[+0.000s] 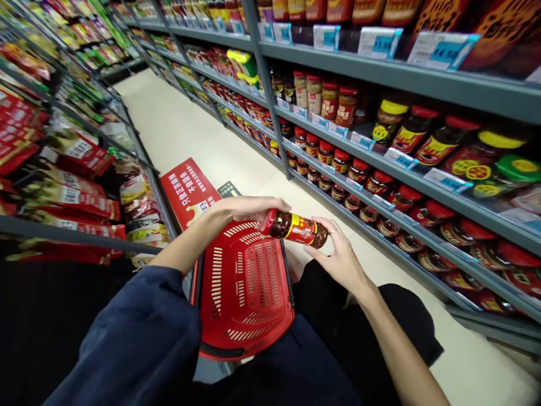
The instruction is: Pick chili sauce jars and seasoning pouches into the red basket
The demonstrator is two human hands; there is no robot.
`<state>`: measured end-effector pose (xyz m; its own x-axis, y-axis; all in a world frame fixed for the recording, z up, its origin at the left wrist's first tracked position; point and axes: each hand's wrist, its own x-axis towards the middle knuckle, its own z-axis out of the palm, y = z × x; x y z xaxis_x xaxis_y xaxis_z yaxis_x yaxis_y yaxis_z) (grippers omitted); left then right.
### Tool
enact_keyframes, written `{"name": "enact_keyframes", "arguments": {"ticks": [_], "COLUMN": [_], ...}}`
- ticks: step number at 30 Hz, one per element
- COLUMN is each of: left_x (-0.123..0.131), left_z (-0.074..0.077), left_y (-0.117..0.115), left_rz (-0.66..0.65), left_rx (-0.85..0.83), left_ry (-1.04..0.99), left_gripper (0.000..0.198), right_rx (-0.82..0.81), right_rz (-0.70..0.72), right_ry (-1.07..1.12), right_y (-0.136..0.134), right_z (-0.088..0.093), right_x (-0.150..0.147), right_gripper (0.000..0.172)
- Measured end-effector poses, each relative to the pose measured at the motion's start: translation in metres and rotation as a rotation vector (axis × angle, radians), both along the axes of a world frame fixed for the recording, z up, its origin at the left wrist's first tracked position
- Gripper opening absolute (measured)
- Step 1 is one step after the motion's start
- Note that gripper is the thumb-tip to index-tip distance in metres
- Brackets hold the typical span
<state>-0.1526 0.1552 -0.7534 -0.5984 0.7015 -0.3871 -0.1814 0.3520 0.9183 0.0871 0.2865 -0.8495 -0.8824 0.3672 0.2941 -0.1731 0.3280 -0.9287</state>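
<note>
Jar (299,228), just one, is gripped at its ends by two hands (256,207) (340,251) near one red basket (228,270).

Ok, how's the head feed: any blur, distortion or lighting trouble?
Head view, centre: the jar is fairly clear but slightly soft; head view, left edge: red packets smeared and stretched; head view, bottom: black clothing loses detail beside the bright floor.

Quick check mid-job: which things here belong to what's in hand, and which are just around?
Part of it:
- red-lidded jar, held sideways
- right hand, gripping its base end
- left hand, at its lid end
- red basket, close by, likely

Just around:
- shelved jars
- packets
- price tags
- red floor sign
</note>
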Motion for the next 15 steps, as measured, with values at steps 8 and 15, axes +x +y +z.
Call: {"name": "enact_keyframes", "arguments": {"ticks": [8, 15], "left_x": [0.052, 0.137], "left_z": [-0.037, -0.089], "left_y": [0.047, 0.084], "left_rz": [-0.437, -0.051], "left_rx": [0.209, 0.495], "left_ry": [-0.077, 0.086], "left_gripper": [0.077, 0.046], "right_rx": [-0.494, -0.528], "right_rz": [-0.349, -0.575], "right_ry": [0.166, 0.22], "right_y": [-0.001, 0.002], "right_z": [-0.036, -0.041], "right_x": [0.014, 0.017], "right_gripper": [0.063, 0.065]}}
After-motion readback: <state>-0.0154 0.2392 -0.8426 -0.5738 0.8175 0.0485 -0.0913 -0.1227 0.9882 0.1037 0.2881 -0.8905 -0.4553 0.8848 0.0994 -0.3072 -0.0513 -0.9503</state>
